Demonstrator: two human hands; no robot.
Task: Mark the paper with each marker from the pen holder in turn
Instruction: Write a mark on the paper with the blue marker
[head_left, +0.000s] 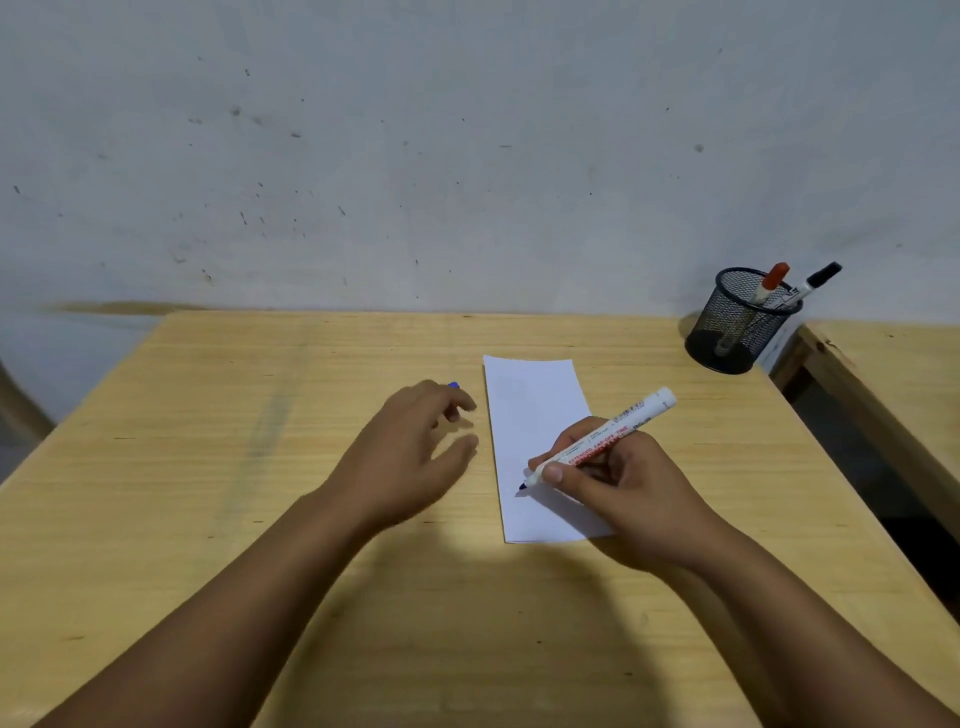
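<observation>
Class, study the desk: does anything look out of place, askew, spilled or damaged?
Nothing is spilled or damaged. Two small oddities: the paper lies slightly askew to the table edge, and a blue cap peeks out behind the left hand, away from the marker the right hand holds.

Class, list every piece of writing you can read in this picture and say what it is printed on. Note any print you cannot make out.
"EXTENDED CAP-OFF TIME": red print along the barrel of the marker held in the right hand.
Smaller lines beside it on the same barrel: too small and blurred to read.
Print on the barrels of the two markers in the pen holder: too small to read.
The paper: no writing visible.
</observation>
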